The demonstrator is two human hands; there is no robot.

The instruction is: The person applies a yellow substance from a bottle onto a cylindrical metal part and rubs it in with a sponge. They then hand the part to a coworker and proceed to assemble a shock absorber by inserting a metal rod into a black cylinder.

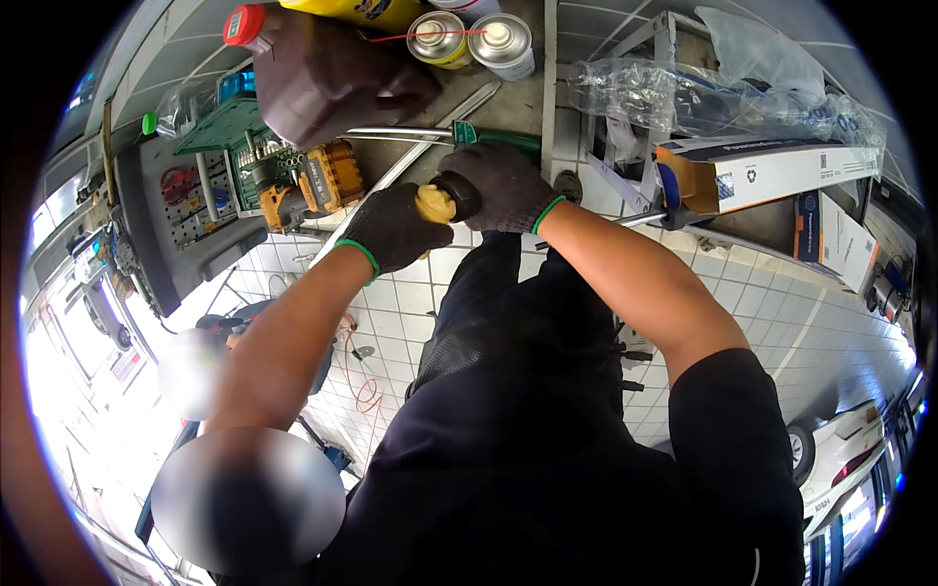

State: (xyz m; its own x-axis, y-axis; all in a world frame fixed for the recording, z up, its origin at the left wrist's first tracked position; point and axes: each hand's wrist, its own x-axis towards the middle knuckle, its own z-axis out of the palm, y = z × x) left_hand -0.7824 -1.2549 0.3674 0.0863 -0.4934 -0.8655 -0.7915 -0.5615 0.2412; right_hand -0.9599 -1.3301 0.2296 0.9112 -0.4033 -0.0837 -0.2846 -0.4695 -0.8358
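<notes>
Both of my hands wear dark grey gloves with green cuffs, and they meet over the front edge of the workbench (518,98). My left hand (393,230) is closed around a yellowish, soft-looking piece (435,203), whose kind I cannot make out. Against it, my right hand (510,188) grips a black, round, cup-like part (458,196), its fingers mostly hidden from above. The two pieces touch between my hands. Just beyond my right hand lies a green tool or case (465,131), with metal rods beside it.
Left of my hands lie a yellow-and-black cordless drill (313,186) and an open green socket set (239,146). Behind stand a dark brown jug (332,83) and spray cans (500,44). Right, an opened carton (772,174) sits near plastic wrap (723,98). Another person is at lower left.
</notes>
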